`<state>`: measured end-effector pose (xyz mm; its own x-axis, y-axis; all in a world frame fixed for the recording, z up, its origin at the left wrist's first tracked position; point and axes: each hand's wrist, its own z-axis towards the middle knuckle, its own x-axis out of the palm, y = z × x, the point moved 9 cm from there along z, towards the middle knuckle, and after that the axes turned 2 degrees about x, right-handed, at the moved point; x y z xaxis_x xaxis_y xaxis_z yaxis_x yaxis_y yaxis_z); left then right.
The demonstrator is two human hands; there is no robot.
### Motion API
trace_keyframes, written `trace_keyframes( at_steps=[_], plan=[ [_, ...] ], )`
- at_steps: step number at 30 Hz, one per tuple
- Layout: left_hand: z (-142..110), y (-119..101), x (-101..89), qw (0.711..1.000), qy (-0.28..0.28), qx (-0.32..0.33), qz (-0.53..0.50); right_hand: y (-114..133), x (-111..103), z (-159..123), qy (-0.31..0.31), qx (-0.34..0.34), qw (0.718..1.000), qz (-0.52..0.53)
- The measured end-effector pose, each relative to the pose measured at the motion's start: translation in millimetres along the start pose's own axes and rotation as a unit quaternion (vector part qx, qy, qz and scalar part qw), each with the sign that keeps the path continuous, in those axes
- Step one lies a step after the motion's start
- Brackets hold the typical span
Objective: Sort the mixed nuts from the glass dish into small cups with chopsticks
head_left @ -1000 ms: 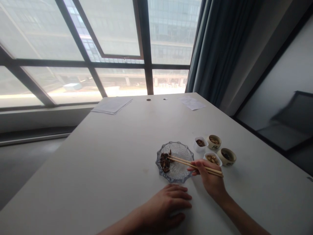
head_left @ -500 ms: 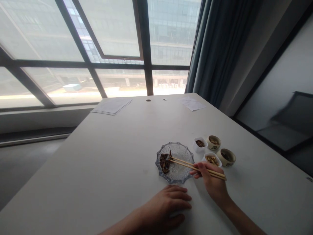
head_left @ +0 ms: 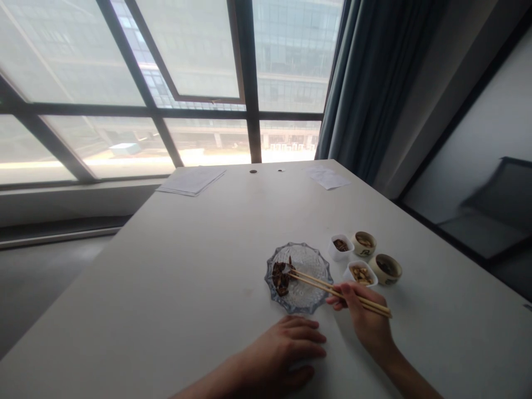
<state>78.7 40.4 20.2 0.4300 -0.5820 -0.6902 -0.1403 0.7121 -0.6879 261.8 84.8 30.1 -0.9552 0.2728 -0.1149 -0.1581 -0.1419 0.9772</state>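
The right hand (head_left: 361, 310) pinches wooden chopsticks (head_left: 328, 289), their tips seemingly just apart at the dark food pieces (head_left: 281, 279) at nine o'clock on the glass plate (head_left: 310, 249), so a weak pinch could let a piece slip onto the table (head_left: 166, 288).

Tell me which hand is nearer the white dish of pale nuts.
Right. The right hand is just in front of the white dish; the left hand lies farther off, to its front left.

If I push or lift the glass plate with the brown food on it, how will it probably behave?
The ribbed glass plate is probably heavy for its size, and its thin scalloped edge could chip if knocked. Its low, wide shape suggests it would slide rather than tip. The loose brown food pieces may shift if it tilts.
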Motion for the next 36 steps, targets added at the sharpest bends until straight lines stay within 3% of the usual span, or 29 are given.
trace_keyframes(
  at_steps=[8, 17, 22, 26, 32, 34, 36],
  plan=[
    [0, 0, -0.1, 1.0, 0.003, -0.005, 0.005, -1, -3, -1, -0.005, 0.014, 1.0, 0.006],
    [1, -2, -1.8, 1.0, 0.001, -0.002, 0.0, -22, -4, -4, -0.027, 0.041, 0.998, 0.038],
    [1, -1, -1.6, 1.0, 0.001, -0.002, -0.002, 1, -16, -5, -0.072, 0.024, 0.996, 0.038],
    [0, -2, -1.0, 1.0, -0.004, 0.008, -0.003, 21, -65, -10, -0.143, 0.022, 0.989, 0.037],
    [1, -2, -2.2, 1.0, 0.004, -0.014, -0.001, 28, -184, -43, -0.328, 0.015, 0.944, 0.02],
    [2, -2, -2.6, 1.0, 0.01, -0.023, -0.002, 32, -206, -53, -0.355, 0.021, 0.934, -0.035],
    [3, -2, -3.3, 1.0, 0.012, -0.025, -0.002, 41, -214, -57, -0.35, 0.022, 0.931, -0.099]
  ],
)
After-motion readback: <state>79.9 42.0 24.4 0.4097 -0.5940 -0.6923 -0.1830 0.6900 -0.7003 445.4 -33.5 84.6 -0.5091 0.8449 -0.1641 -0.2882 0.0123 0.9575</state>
